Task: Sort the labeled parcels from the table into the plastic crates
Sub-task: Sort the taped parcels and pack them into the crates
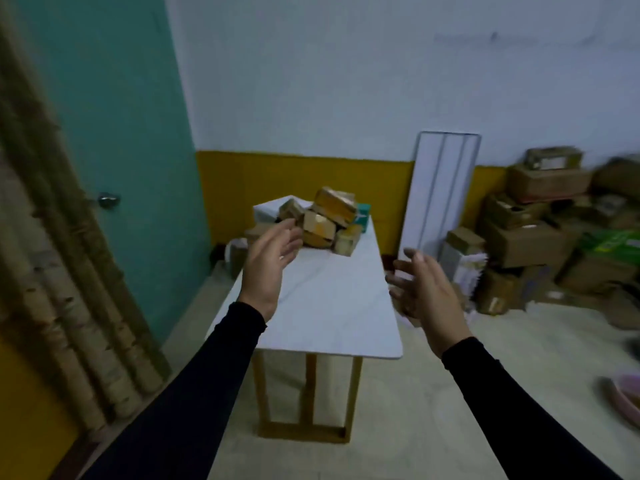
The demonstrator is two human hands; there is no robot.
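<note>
Parcels lie heaped on the table, beyond both hands. The left hand and right hand are wide, holding nothing. The heap looks perhaps loose; a careless grab could topple boxes off the edge.

The back wall is pale above a mustard-yellow band; a teal door with a round metal knob stands at left; a white folded panel leans against the wall; cardboard boxes pile in the right corner on the pale floor.
</note>
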